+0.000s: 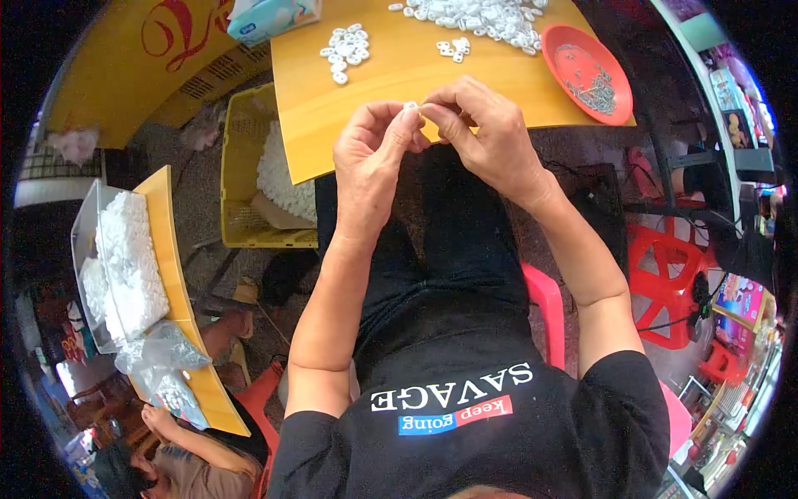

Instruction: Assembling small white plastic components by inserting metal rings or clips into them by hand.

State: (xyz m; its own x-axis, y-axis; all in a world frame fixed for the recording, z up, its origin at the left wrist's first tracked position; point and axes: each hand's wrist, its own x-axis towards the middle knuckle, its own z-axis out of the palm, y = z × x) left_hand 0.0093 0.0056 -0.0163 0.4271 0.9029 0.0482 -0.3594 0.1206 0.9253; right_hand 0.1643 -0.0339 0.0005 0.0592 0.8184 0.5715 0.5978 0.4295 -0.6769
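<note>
Above the near edge of the wooden table (386,108), my left hand (366,162) pinches a small white plastic piece (410,106) between thumb and forefinger. My right hand (490,129) meets it there, its thumb and forefinger closed together beside the piece. Whatever those fingertips grip is too small to make out. Beyond my left hand lies a small cluster of oval white pieces with holes (345,51). A few more white pieces (455,50) sit farther right, in front of a large white heap (486,18). The red dish (573,41) on the right holds thin metal pins or screws (600,93).
A tissue pack (270,18) stands at the table's far left corner. Below it, a yellow crate (235,166) contains white pieces. On a side table (154,195) are a clear bin (87,224) and plastic bags (166,358), near another person (187,466). Red stools (657,274) stand right.
</note>
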